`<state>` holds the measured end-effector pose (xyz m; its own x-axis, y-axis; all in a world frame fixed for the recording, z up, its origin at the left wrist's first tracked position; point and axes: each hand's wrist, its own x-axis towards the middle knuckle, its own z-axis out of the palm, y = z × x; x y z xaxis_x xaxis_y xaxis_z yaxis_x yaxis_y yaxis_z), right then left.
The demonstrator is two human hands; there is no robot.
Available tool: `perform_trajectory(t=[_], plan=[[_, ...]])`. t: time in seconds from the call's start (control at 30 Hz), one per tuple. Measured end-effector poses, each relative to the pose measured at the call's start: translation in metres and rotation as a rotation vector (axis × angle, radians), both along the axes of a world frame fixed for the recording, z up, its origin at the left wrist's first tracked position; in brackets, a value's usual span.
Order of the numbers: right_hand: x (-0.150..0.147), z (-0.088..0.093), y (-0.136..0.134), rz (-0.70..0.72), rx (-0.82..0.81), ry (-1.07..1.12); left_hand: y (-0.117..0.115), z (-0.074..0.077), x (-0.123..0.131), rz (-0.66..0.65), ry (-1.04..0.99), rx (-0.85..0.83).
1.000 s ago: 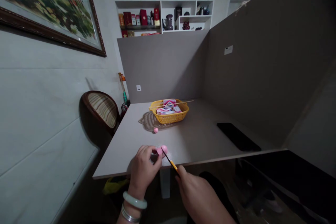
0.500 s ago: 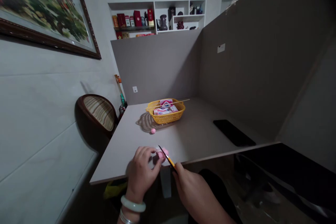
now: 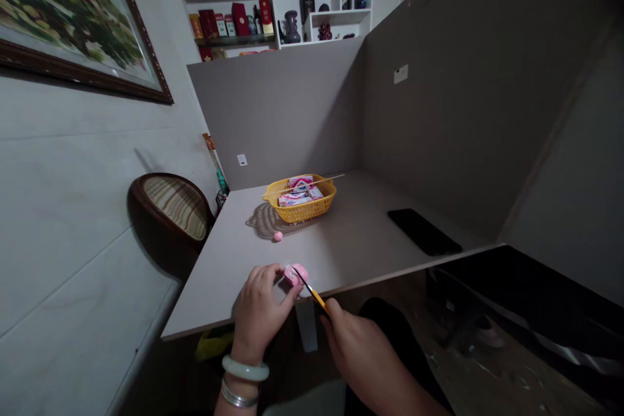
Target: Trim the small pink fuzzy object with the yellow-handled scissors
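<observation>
My left hand (image 3: pixel 258 312) is shut on a lump of pink soap (image 3: pixel 296 275) near the table's front edge. My right hand (image 3: pixel 355 354) grips a small yellow-handled craft knife (image 3: pixel 312 294), and its dark blade touches the lump's near side. Pale shavings seem to lie under the lump, but they are hard to make out. A little pink ball (image 3: pixel 277 236) sits farther off on the tabletop (image 3: pixel 351 237). Behind it stands a yellow plastic basket (image 3: pixel 302 211) holding pink-and-white boxes (image 3: pixel 294 199), with a thin wooden skewer (image 3: pixel 316 183) across it.
A black phone (image 3: pixel 424 232) lies face down at the table's right. Grey partitions (image 3: pixel 463 110) rise behind and right of the table. A round wicker-backed chair (image 3: pixel 170 208) stands at its left side, under a framed painting (image 3: pixel 68 19). The table's front edge drops to a dim floor.
The whole view has drifted, so the room sits further left and higher. Both hands stay together at the pink lump, and the knife blade has shifted slightly on it.
</observation>
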<state>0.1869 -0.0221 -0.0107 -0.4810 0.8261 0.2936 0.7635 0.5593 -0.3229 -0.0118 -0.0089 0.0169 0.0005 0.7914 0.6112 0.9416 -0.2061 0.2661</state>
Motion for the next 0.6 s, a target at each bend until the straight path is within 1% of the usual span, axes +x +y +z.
perform_trajectory(t=[0.2,0.4,0.5,0.6], plan=[[0.0000,0.0021,-0.0013,-0.016,-0.018,-0.080,0.0003,0.0011,0.0024,-0.023,0.021,0.035],[-0.0046,0.0086,0.0004,-0.021,-0.022,-0.101,0.0006,0.0012,0.0027,-0.018,-0.009,0.051],[-0.0029,0.0095,-0.0006,-0.020,-0.081,-0.113,0.0005,0.0015,0.0031,-0.028,-0.035,0.060],[0.0015,0.0060,-0.0045,-0.013,-0.148,-0.090,0.0002,0.0015,0.0033,-0.039,-0.041,0.060]])
